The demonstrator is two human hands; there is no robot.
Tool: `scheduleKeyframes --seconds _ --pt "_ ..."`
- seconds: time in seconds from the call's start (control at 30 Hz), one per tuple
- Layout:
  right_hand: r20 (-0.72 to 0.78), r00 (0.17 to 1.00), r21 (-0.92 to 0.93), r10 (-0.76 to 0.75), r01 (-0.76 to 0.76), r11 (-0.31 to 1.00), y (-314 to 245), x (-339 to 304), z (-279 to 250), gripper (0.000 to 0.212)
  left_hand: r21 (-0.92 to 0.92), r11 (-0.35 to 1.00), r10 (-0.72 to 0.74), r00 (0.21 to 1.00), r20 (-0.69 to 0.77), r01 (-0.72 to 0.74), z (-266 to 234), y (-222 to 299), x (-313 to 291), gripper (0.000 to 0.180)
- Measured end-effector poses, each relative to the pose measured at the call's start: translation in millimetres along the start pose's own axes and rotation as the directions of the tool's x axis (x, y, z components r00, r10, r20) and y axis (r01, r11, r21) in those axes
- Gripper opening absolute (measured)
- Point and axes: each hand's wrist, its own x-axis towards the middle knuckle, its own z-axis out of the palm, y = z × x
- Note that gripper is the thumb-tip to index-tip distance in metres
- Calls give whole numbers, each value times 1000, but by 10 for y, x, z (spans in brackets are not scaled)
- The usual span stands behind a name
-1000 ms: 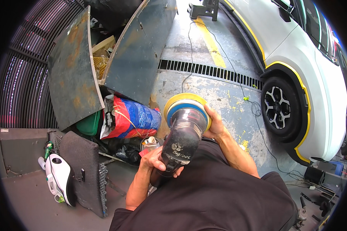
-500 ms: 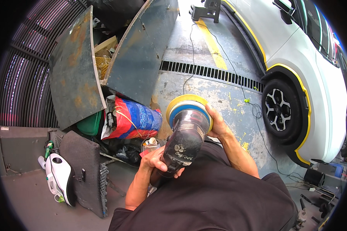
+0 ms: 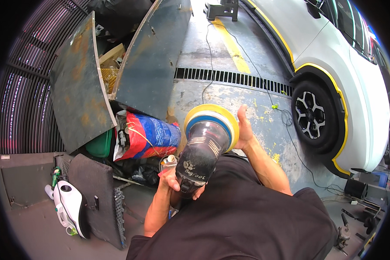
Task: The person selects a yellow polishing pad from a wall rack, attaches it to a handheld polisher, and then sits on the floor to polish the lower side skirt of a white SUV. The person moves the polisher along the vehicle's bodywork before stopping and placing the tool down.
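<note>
A black polishing machine [image 3: 201, 156] with a round yellow foam pad [image 3: 212, 112] on a blue backing points away from me at chest height. My left hand [image 3: 171, 180] grips the rear of its body from below. My right hand [image 3: 243, 128] lies flat against the right edge of the pad, thumb up. A small bottle [image 3: 169, 161] shows just beyond my left hand; I cannot tell whether the hand holds it.
A white car with yellow trim [image 3: 333, 65] and its wheel [image 3: 313, 117] stands to the right. Rusty metal panels [image 3: 117, 78] lean at the left over a red and blue sack [image 3: 149, 136]. A floor drain grate [image 3: 234, 78] and cable [image 3: 281, 110] cross the concrete. A white and green handheld device [image 3: 69, 208] lies lower left.
The polisher has tilted slightly rightward. My right hand has shifted from behind the pad to its right edge, fingers now straighter.
</note>
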Motion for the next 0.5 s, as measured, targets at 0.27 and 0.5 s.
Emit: scheduleKeyframes --seconds 0.27,0.5 --pt "-84 993 70 -85 91 993 141 257 10 83 20 1000 5 993 -121 -3 55 -19 -12 86" --pt "-337 937 7 -86 94 996 127 201 210 70 6 997 80 994 -73 -80 21 -34 -61 86"
